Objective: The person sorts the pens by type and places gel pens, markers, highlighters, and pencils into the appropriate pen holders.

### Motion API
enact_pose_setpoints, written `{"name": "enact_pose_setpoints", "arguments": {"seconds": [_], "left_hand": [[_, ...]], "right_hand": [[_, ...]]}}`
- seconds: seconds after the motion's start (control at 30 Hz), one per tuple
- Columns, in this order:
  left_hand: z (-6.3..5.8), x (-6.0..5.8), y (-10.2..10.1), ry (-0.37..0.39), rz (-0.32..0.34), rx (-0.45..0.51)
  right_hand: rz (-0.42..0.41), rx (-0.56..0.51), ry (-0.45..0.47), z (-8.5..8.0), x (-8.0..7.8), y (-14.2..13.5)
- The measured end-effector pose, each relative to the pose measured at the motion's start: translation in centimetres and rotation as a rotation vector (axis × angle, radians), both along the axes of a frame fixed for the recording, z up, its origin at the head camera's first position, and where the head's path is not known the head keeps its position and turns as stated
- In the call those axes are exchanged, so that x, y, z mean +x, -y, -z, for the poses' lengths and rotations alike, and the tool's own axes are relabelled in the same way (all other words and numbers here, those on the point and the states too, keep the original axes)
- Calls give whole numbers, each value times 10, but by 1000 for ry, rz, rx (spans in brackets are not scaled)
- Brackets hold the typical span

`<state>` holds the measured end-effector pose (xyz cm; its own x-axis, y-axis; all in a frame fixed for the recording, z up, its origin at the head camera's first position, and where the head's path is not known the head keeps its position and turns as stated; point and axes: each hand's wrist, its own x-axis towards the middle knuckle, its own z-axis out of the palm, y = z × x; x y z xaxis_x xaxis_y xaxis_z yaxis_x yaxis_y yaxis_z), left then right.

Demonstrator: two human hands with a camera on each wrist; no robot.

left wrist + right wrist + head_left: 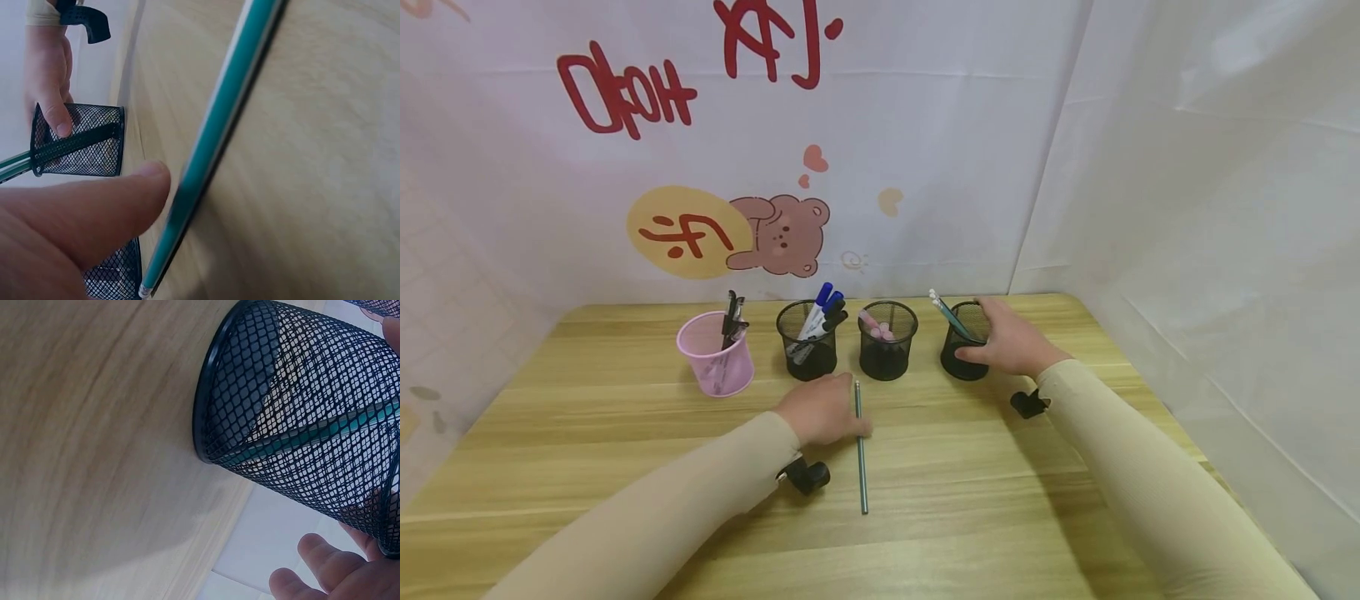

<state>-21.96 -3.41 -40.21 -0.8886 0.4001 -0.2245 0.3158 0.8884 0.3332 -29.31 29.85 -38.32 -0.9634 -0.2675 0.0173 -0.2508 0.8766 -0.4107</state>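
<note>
A green pencil [861,475] with a white-tipped end lies on the wooden table. My left hand [822,408] is low over its far part; the thumb [140,187] is extended close beside the pencil in the left wrist view. The other left fingers are hidden there. My right hand [1017,342] holds a black mesh pen holder [962,365], thumb on the near side and fingers around the far side. Several green pencils [951,317] lean inside that holder, which stands upright on the table.
Left of it stand a black mesh holder [883,360] with pink items, another black holder [811,360] with blue and black markers, and a pink holder [730,375] with black pens. A printed white cloth [925,150] hangs behind the table [760,550].
</note>
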Motion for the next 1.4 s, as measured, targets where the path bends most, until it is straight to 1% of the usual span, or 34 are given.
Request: {"name": "enact_pose_setpoints", "arguments": {"seconds": [0.3, 0.43, 0.57, 0.8, 0.93, 1.27, 1.4], "left_hand": [[-2, -8, -1, 87, 2, 37], [-3, -11, -4, 110, 7, 44], [-5, -12, -7, 103, 24, 35], [-9, -12, -13, 71, 87, -30], [-10, -11, -14, 61, 86, -47], [-11, -11, -15, 51, 82, -53], [-12, -9, -17, 46, 91, -50]], "right_hand": [[3, 1, -5, 0, -1, 0], [2, 5, -2, 0, 0, 0], [4, 1, -4, 0, 0, 0], [13, 4, 3, 1, 0, -1], [9, -4, 0, 0, -1, -1], [2, -5, -9, 1, -2, -1], [5, -6, -6, 1, -1, -2]]}}
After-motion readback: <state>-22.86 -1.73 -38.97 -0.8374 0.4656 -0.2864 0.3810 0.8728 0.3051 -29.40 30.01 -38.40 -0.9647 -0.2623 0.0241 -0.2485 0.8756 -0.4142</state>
